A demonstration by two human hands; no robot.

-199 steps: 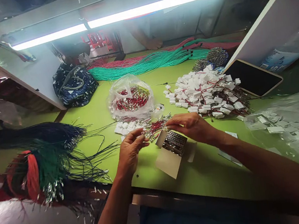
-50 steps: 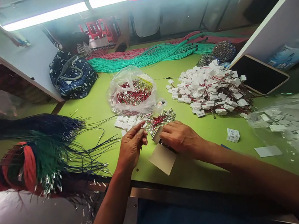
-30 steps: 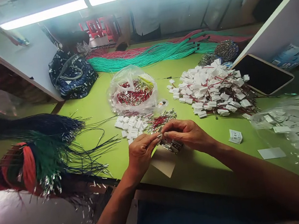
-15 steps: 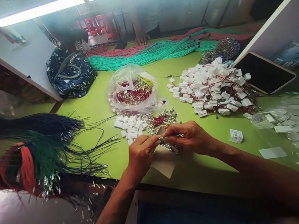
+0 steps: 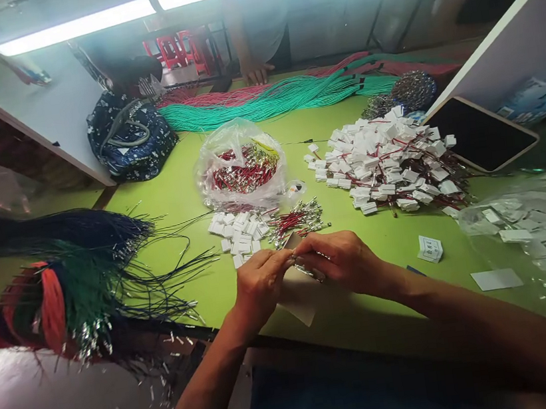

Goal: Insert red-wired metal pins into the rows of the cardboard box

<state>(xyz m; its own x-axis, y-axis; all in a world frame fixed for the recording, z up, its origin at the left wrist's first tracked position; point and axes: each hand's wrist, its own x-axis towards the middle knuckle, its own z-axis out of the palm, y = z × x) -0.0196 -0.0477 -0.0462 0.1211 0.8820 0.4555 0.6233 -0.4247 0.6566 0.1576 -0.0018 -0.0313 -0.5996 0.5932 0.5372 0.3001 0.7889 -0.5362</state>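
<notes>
My left hand (image 5: 259,281) and my right hand (image 5: 339,259) meet fingertip to fingertip over the green table (image 5: 368,313). Both are pinched round a small metal part (image 5: 304,269) that I cannot name, above a piece of grey card (image 5: 298,298). Just beyond my fingers lie a small bunch of red wires with metal terminals (image 5: 295,219) and a little heap of white connector housings (image 5: 237,232).
A clear bag of red terminal wires (image 5: 243,168) stands behind the hands. To the right are a large pile of white connectors on red wires (image 5: 388,159), a dark tablet (image 5: 482,133) and a plastic bag of white parts (image 5: 537,223). Dark wire bundles (image 5: 85,269) lie left. Another person's hand (image 5: 256,72) rests at the far edge by green cables (image 5: 269,101).
My hands came together over the card and closed on the small metal part. The other person's hand at the far edge shifted right.
</notes>
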